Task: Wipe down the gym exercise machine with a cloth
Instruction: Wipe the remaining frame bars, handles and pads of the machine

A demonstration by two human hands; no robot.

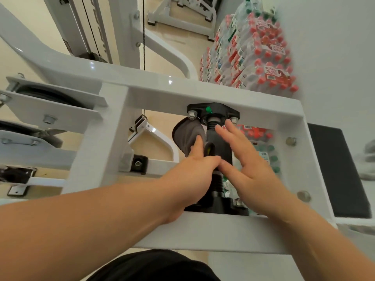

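Subject: white machine frame (203,92) with a black handle (220,147) mounted upright across its rectangular opening.

1. The handle is fixed between two black mounts. The upper mount (213,109) is bolted to the far bar of the frame, and a small green tag is seen on it. The lower mount (219,207) is partly hidden behind the near bar.
2. The grey cloth (187,136) is located just left of the handle, below the upper mount, and touches the handle's left side. A yellow-green patch is noted where the cloth meets the handle.
3. The cloth is gripped by the left hand (192,175). The index finger is laid straight along it and the thumb is reached across to the handle. The remaining fingers are hidden.
4. The right hand (249,169) is held flat just right of the handle, fingers straight and spread, nothing grasped. Contact between its fingertips and the handle cannot be confirmed.
5. Packs of red-capped bottles (253,53) are stacked beyond the handle, to its right.
6. A black pad (338,169) is seen well right of the handle, outside the frame.
7. A pulley (48,96) is housed in brackets far left of the handle. A thin black cable (144,47) is run down left of it.
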